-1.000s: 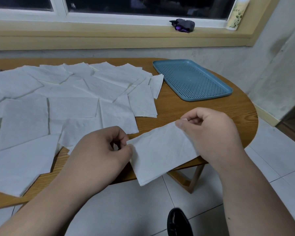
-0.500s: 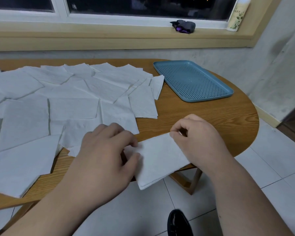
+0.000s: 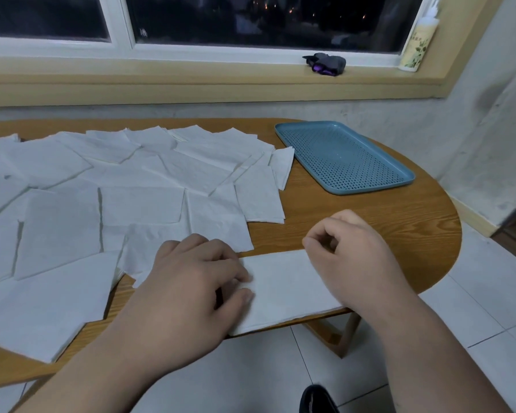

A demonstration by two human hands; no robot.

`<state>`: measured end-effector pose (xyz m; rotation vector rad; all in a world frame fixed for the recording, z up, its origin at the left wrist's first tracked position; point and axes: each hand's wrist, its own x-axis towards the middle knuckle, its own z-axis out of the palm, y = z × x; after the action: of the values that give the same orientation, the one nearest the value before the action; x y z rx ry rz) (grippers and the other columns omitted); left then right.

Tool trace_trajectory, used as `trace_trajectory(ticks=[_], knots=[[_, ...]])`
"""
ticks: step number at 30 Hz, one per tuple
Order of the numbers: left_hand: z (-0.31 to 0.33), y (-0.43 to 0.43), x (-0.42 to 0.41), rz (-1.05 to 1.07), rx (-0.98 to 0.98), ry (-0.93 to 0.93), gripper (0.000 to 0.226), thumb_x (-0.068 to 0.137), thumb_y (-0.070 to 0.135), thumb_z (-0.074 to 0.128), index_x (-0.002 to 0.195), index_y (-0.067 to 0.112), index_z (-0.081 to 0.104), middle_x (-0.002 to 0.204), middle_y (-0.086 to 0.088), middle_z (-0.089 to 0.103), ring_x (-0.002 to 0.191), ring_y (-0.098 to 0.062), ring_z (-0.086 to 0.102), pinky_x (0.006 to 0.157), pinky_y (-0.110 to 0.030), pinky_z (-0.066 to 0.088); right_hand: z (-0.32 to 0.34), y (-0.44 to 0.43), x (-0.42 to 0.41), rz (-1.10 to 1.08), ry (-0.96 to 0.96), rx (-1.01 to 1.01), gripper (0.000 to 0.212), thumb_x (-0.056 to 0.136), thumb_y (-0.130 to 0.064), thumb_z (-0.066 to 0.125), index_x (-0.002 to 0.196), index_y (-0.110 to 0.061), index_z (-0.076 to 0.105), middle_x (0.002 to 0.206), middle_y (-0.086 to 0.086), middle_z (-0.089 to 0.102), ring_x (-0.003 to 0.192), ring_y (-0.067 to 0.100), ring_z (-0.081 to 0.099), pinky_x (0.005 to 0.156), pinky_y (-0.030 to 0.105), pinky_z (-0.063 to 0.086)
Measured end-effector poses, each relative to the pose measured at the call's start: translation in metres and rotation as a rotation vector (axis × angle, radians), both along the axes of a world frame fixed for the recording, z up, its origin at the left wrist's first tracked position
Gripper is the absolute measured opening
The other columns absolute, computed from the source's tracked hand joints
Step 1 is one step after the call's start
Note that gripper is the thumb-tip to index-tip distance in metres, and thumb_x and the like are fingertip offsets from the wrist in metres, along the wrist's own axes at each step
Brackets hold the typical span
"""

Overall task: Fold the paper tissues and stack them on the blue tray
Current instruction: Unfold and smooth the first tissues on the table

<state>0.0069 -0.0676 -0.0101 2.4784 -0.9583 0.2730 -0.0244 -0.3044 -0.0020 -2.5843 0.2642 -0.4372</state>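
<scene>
The white paper tissue (image 3: pixel 283 290), folded into a long narrow strip, lies at the near edge of the rounded wooden worktop (image 3: pixel 370 225), its near long side jutting a little over the rim. It is most likely laid flat there so the hard surface can take the crease. The left hand (image 3: pixel 188 287) lies on the strip's left end with its fingers stretched nearly straight and pressing down, which I judge pins the layers so they cannot slide apart. The right hand (image 3: pixel 349 254) covers the strip's right end, fingers curled and thumb tip just at the far right corner; whether it pinches that corner or only rests there I cannot tell. The strip thus spans between the two hands, touching both, bare only in its middle. The blue perforated plastic tray (image 3: pixel 340 156) sits well apart at the far right and no folded tissue lies on it — the stack is not yet begun. The many unfolded white tissues (image 3: pixel 140 201) overlap across the worktop's left, just beside the left hand — handy for the next folds.
</scene>
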Motion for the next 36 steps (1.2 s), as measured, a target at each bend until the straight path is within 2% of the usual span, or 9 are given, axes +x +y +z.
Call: trace_trajectory(ticks=[4,7,11,17,19,23,29,32,36], knots=[[0.002,0.003,0.010,0.047,-0.073,-0.017,0.025,0.084,0.052,0.047,0.086,0.039,0.069,0.092,0.025,0.059,0.092,-0.005,0.052,0.080,-0.032,0.035,0.018,0.001,0.021,0.013,0.018,-0.004,0.013,0.091,-0.037,0.064,0.079,-0.035,0.065,0.094,-0.021,0.054,0.087,-0.001,0.052,0.076,0.025,0.048],[0.001,0.007,0.018,0.091,-0.096,-0.014,0.024,0.085,0.051,0.045,0.084,0.039,0.067,0.090,0.023,0.059,0.090,-0.006,0.050,0.080,-0.034,0.036,0.027,0.006,0.051,0.096,0.105,-0.099,0.004,0.091,-0.040,0.066,0.091,-0.037,0.068,0.098,-0.019,0.055,0.087,-0.001,0.052,0.072,0.020,0.043],[-0.003,0.008,0.021,0.124,-0.143,0.007,0.024,0.085,0.051,0.045,0.082,0.039,0.066,0.087,0.023,0.058,0.088,-0.005,0.050,0.081,-0.034,0.039,0.026,0.007,0.086,0.194,0.217,-0.229,0.016,0.092,-0.032,0.065,0.108,-0.033,0.069,0.107,-0.017,0.057,0.099,0.006,0.054,0.079,0.023,0.042],[-0.005,0.008,0.023,0.129,-0.203,0.048,0.023,0.083,0.050,0.044,0.078,0.040,0.064,0.085,0.023,0.057,0.088,-0.004,0.049,0.083,-0.033,0.038,0.023,0.002,0.098,0.191,0.235,-0.250,0.005,0.092,-0.032,0.068,0.095,-0.033,0.072,0.101,-0.019,0.061,0.094,0.005,0.055,0.076,0.024,0.042],[-0.005,0.008,0.024,0.130,-0.202,0.052,0.024,0.083,0.050,0.043,0.078,0.040,0.064,0.085,0.023,0.057,0.088,-0.004,0.049,0.082,-0.032,0.037,0.023,0.001,0.097,0.199,0.226,-0.250,0.007,0.093,-0.032,0.066,0.092,-0.032,0.073,0.098,-0.019,0.063,0.091,0.003,0.056,0.075,0.024,0.045],[-0.005,0.009,0.023,0.134,-0.209,0.070,0.025,0.082,0.050,0.042,0.078,0.039,0.064,0.085,0.023,0.057,0.089,-0.004,0.049,0.084,-0.034,0.038,0.023,0.001,0.095,0.212,0.220,-0.272,0.010,0.095,-0.028,0.063,0.093,-0.028,0.073,0.099,-0.016,0.063,0.089,0.004,0.057,0.076,0.024,0.048],[-0.004,0.010,0.023,0.141,-0.204,0.079,0.028,0.082,0.052,0.040,0.078,0.039,0.064,0.084,0.022,0.057,0.089,-0.004,0.049,0.085,-0.035,0.039,0.023,-0.004,0.093,0.240,0.221,-0.267,0.007,0.092,-0.032,0.069,0.097,-0.035,0.072,0.102,-0.019,0.062,0.096,0.004,0.056,0.083,0.025,0.047],[-0.004,0.009,0.022,0.141,-0.207,0.084,0.028,0.082,0.052,0.040,0.078,0.040,0.064,0.085,0.022,0.057,0.089,-0.003,0.048,0.085,-0.034,0.038,0.023,-0.003,0.093,0.256,0.222,-0.309,0.008,0.094,-0.030,0.065,0.096,-0.031,0.073,0.103,-0.017,0.064,0.096,0.007,0.058,0.086,0.029,0.051],[-0.004,0.009,0.023,0.136,-0.236,0.096,0.026,0.082,0.051,0.042,0.077,0.039,0.065,0.084,0.022,0.058,0.088,-0.004,0.050,0.085,-0.035,0.040,0.019,-0.001,0.093,0.271,0.206,-0.373,0.011,0.099,-0.028,0.058,0.096,-0.027,0.068,0.101,-0.013,0.059,0.091,0.009,0.056,0.081,0.030,0.051]])
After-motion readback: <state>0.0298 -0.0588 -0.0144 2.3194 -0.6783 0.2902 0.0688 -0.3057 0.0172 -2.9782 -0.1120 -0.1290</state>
